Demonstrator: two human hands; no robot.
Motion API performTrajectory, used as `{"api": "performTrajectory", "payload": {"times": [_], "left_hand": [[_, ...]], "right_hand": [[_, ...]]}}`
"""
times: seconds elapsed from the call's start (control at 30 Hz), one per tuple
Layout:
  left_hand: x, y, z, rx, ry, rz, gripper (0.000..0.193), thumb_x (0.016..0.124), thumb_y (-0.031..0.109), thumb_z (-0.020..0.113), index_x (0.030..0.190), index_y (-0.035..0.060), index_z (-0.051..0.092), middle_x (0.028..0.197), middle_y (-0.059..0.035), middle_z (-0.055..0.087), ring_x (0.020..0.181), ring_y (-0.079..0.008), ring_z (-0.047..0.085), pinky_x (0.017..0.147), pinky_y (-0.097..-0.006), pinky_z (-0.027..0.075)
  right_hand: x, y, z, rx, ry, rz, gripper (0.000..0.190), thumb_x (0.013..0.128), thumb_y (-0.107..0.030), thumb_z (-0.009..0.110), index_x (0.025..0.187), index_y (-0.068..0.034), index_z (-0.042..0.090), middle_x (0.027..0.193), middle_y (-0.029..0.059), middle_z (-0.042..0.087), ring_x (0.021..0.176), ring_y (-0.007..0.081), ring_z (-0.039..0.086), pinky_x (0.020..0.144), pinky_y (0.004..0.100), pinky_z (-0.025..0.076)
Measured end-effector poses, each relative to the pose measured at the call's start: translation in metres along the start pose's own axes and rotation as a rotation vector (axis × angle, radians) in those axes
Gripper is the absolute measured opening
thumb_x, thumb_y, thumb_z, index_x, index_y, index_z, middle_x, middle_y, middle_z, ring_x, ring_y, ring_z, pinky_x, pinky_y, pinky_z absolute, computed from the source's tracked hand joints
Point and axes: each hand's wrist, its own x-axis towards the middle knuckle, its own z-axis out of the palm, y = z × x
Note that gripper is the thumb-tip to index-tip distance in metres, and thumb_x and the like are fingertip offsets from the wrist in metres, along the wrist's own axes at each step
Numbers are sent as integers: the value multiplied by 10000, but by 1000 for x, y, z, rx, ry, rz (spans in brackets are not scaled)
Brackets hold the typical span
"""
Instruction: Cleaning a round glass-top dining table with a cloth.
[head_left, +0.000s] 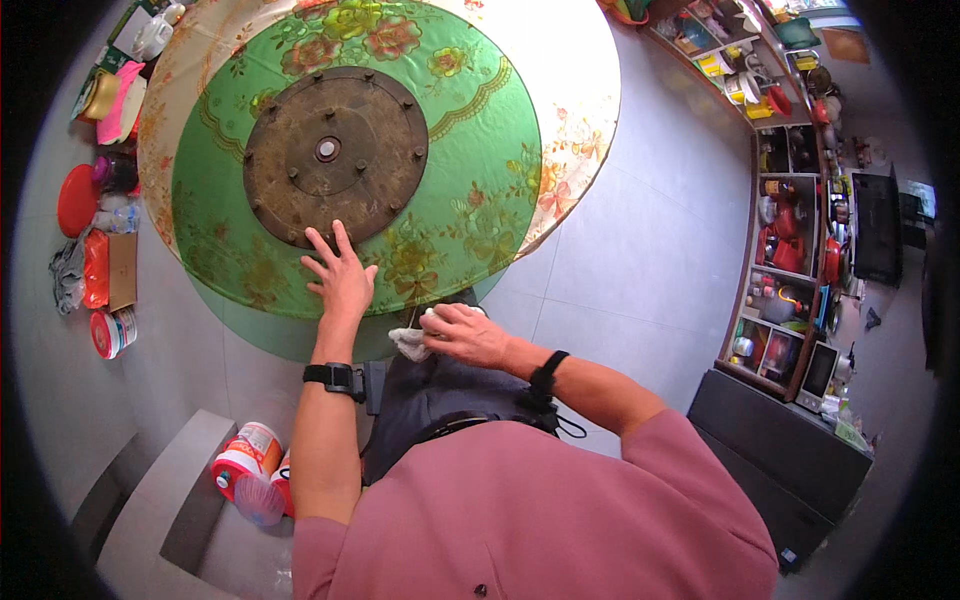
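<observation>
A round green glass turntable top (480, 150) lies over a table with a floral tablecloth (577, 97). On or beneath the glass is a dark round turntable base (292, 127) with small knobs and a pale centre. My left hand (341, 277), fingers spread, reaches over the near part of the glass, fingertips at the base's near rim; whether it presses on the glass is not certain. My right hand (465, 334) grips a whitish cloth (410, 343) just off the glass's near edge, above my lap.
Shelves (750, 195) full of household items stand at the right, above a dark bench-like box (772, 450). Red and white buckets (251, 450) sit on the floor at lower left, beside a grey step (165, 487). A cardboard box (122, 270) and bags line the left side.
</observation>
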Motion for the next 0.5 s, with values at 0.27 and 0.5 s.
{"api": "performTrajectory", "payload": {"times": [0.27, 0.5], "left_hand": [[-1, 4, -4, 19, -10, -3, 977, 907, 261, 721, 1601, 202, 36, 1621, -269, -108, 1393, -648, 145, 960, -784, 372], [-4, 4, -7, 7, 20, 6, 968, 897, 260, 732, 1597, 187, 67, 1623, -265, -104, 1393, -642, 155, 958, -790, 364]], "right_hand": [[-48, 54, -22, -105, -23, 141, 302, 796, -177, 632, 1097, -185, 612, 1157, 19, 552, 1034, 208, 557, 838, 359, 443], [-73, 82, -38, -249, 61, 319, 293, 787, -102, 651, 1072, -172, 653, 1182, 58, 597, 1056, 251, 594, 831, 384, 499]]}}
